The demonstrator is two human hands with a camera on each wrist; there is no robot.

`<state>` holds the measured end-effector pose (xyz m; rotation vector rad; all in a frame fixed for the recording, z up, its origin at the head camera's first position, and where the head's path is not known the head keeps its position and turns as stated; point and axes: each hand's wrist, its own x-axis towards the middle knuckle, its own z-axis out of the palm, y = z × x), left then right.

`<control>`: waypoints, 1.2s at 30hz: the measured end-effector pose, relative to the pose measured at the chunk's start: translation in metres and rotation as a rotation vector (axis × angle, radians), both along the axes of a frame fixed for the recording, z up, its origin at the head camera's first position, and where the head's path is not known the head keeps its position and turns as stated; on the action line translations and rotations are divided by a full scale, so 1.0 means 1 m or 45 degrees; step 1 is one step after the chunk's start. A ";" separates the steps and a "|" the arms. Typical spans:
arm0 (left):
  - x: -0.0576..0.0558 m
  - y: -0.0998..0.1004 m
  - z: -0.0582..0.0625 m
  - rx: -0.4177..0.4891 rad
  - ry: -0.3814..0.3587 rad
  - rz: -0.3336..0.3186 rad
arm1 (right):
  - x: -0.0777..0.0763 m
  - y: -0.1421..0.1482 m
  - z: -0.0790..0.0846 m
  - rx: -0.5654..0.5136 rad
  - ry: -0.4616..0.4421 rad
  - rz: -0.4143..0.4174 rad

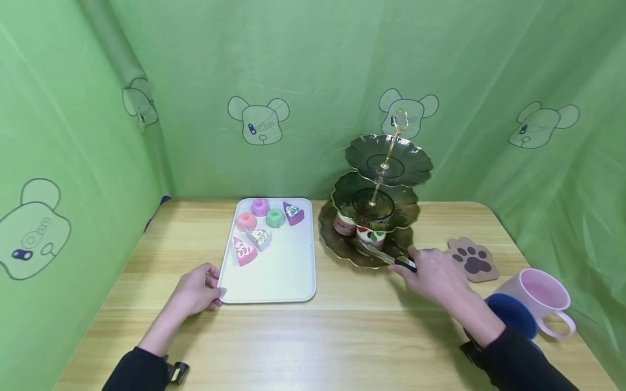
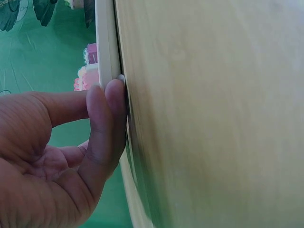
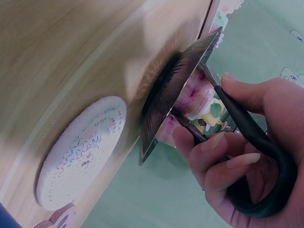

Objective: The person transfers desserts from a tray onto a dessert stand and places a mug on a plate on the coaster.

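My right hand (image 1: 435, 274) holds black-handled tongs (image 3: 247, 118), thumb on one arm and fingers curled on the other. Their metal tips reach either side of a small layered cake (image 3: 195, 97) with a white, fruit-topped surface. It sits on the bottom plate (image 1: 342, 251) of a dark green, gold-rimmed three-tier stand; whether the tips squeeze it I cannot tell. A second small cake (image 1: 344, 224) lies left of it. My left hand (image 1: 198, 290) pinches the near-left corner of a white tray (image 1: 279, 282), thumb on the rim, fingers at its edge.
Ring-shaped sweets (image 1: 246, 221) and cake slices (image 1: 244, 251) occupy the tray's far left part. At the right are a paw-print coaster (image 1: 473, 259), a pink mug (image 1: 548, 293) and a dark blue round thing (image 1: 513, 315). A white sprinkled disc (image 3: 83, 152) lies near the stand.
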<state>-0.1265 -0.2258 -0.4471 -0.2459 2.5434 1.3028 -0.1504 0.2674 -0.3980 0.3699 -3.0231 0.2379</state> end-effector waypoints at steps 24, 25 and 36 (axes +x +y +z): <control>-0.001 -0.001 0.000 0.001 -0.001 -0.012 | 0.080 -0.012 0.053 0.050 -0.076 -0.088; -0.001 -0.001 0.000 0.001 -0.002 -0.011 | 0.081 -0.017 0.055 0.040 -0.099 -0.076; -0.001 0.000 0.001 0.008 -0.010 -0.007 | 0.052 -0.072 0.026 -0.078 -0.115 0.066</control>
